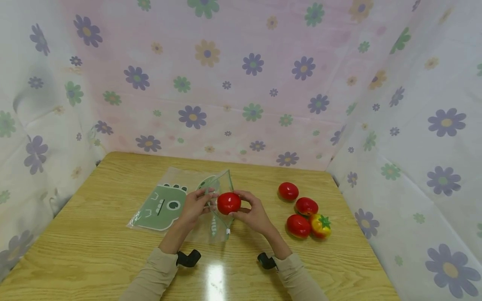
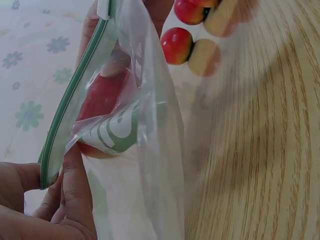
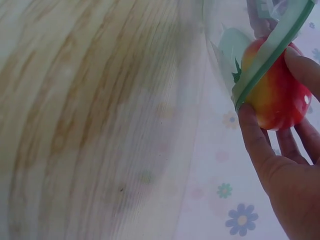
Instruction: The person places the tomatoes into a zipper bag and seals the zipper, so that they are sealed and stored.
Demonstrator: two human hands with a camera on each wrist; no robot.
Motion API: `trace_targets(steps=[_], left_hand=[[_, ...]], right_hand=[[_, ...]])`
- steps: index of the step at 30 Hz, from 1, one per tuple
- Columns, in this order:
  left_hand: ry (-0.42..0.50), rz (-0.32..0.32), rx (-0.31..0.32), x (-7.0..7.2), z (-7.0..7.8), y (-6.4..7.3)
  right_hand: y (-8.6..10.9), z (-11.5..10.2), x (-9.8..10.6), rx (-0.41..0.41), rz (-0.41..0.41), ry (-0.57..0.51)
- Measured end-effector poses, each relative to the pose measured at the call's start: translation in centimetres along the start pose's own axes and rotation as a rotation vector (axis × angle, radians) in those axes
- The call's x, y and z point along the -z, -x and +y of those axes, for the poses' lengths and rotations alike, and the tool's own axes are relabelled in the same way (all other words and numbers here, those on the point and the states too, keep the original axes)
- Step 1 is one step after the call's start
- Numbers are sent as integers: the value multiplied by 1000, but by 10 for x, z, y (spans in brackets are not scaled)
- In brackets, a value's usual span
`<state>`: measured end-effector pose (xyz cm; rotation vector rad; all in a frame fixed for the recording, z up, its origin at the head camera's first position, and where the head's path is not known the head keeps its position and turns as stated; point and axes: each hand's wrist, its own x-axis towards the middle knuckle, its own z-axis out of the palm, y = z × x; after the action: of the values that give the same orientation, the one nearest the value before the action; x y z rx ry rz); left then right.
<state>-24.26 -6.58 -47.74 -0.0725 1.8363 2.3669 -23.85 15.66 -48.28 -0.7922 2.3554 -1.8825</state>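
Note:
In the head view my right hand (image 1: 257, 213) holds a red toy tomato (image 1: 229, 203) between thumb and fingers at the mouth of a clear zip bag. The right wrist view shows this tomato (image 3: 285, 95) turning yellow toward a green leafy top, partly behind the bag's green zip edge (image 3: 267, 57). My left hand (image 1: 193, 207) pinches the bag's rim, thumb on one side of the green zip strip (image 2: 70, 95) in the left wrist view. Part of the tomato shows there behind the bag's printed film. The mouth of the bag gapes around the fruit.
Flat on the wooden table (image 1: 94, 234), left of my hands, lies another clear bag with a green cartoon face (image 1: 162, 209). Several more toy tomatoes (image 1: 298, 226) sit clustered at the right, one showing its yellow side and leaf (image 1: 321, 226). Flower-printed cloth (image 1: 226, 96) encloses the table.

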Motion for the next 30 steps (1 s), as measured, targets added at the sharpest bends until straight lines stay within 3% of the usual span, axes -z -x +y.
trace_targets(steps=[15,30], left_hand=[[27,61,21,-2,0,-1],[-34,33,11,-1,-2,-1]], right_hand=[[0,4,-3,-19,33,91],[0,-3,-7,-67,-81,110]])
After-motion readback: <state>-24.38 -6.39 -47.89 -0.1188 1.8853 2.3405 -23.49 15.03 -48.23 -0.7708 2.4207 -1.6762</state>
